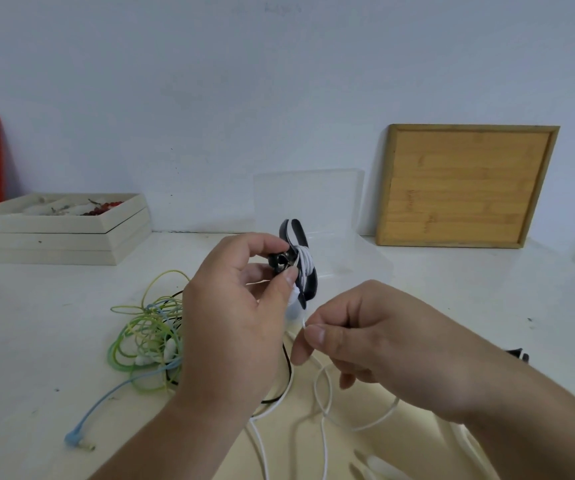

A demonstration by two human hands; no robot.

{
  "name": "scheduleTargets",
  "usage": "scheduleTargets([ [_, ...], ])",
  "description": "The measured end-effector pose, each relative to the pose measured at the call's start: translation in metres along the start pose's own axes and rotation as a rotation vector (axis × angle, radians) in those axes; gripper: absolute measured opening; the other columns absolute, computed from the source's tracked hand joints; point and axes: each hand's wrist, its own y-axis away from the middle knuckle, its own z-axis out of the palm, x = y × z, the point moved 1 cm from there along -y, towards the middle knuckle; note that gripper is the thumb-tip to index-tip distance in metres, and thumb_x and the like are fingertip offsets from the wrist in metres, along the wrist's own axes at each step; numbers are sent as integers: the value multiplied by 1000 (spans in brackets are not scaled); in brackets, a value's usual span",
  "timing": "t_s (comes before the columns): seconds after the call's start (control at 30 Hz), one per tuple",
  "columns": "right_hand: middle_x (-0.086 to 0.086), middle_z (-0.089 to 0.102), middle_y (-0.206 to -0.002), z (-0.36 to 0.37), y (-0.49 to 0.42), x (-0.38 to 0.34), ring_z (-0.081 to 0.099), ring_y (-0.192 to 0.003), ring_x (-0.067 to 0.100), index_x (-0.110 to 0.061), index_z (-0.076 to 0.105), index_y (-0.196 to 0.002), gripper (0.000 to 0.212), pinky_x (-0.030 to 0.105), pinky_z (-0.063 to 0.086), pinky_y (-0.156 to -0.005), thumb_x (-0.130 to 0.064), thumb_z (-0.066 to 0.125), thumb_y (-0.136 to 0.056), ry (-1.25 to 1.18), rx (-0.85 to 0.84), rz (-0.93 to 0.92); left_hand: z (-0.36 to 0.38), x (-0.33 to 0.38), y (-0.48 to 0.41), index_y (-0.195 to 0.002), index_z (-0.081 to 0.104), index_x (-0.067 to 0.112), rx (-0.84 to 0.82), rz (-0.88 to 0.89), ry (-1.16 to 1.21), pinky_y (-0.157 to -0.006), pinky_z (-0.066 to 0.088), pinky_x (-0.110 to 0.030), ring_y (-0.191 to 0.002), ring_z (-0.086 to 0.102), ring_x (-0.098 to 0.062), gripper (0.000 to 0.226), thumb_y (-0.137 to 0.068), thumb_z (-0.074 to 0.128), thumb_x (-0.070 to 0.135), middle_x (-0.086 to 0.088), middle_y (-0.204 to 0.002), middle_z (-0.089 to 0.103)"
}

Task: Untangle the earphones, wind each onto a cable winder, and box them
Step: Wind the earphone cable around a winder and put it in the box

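**White cord on the winder, both your hands at work**

The white table (pixel 54 323) fills the lower half of your view and runs back to a pale wall. A bamboo board (pixel 466 185) leans on that wall at the far right. Stacked cream trays (pixel 57 237) sit at the far left, the top one holding small bits too blurred to tell. Between them, straight ahead of you, stands the clear box (pixel 348 258), its lid upright at the back.

Your left hand (pixel 237 306) is raised over the table in front of the box, with its thumb and curled fingers pinching the winder. Your right hand (pixel 383 341) is lower and just beside it, fingers curled, thumb and forefinger nipping the white cord just under the winder.

The tangle (pixel 147 337) of green, yellow and blue earphones lies on the table to the left of your left hand, partly behind it.

The white cord (pixel 324 393) drops from your right fingers and lies in loose loops on the table under both wrists. A black cord crosses it there.

The black winder (pixel 300 261) is tilted in your left grip, with several white turns wrapped round its middle.

A blue plug (pixel 75 438) trails from the tangle, near the left front.
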Motion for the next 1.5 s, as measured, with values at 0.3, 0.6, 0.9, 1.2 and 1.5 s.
scheduleTargets([
  [0.3, -4, 36, -54, -4, 1, 3, 34, -50, 10, -4, 74, -86, 33, 31, 46, -66, -30, 55, -92, -157, -85, 9, 1, -4, -1, -93, 66, 25, -75, 14, 47, -64, 48, -12, -76, 71, -10, 27, -85, 72, 0, 5, -83, 74],
  [0.6, -6, 38, -48, 2, 1, 2, 34, -46, 9, -12, 72, -75, 36, 29, 46, -59, -17, 50, -103, -115, -114, 44, 2, 4, 1, -93, 64, 15, -91, -110, 156, -41, 32, -5, -37, 48, 3, 14, -88, 69, 2, 5, -60, 70],
  [0.9, -4, 35, -45, -12, 5, -4, 31, -43, 11, -9, 71, -69, 36, 33, 44, -61, -11, 52, -99, -166, 29, 6, 0, 2, -4, -90, 66, 16, -196, -70, 130, -49, 38, -6, -50, 57, 0, 23, -87, 67, -6, 7, -63, 70],
  [1.2, 0, 32, -49, -24, 3, 2, 28, -49, 18, -10, 70, -65, 34, 28, 49, -59, -26, 62, -94, -217, 278, -101, -1, 8, -3, -89, 70, 17, -468, -108, 22, -42, 33, -4, -39, 49, 4, 27, -85, 68, -9, 7, -60, 68],
  [1.5, 1, 30, -49, -36, 1, 9, 27, -42, 18, -8, 66, -67, 34, 32, 56, -67, -20, 57, -97, -316, 501, -26, -1, 7, -1, -89, 70, 22, -606, -131, 32, -59, 43, -9, -57, 64, -7, 26, -85, 71, -4, -3, -70, 74],
])
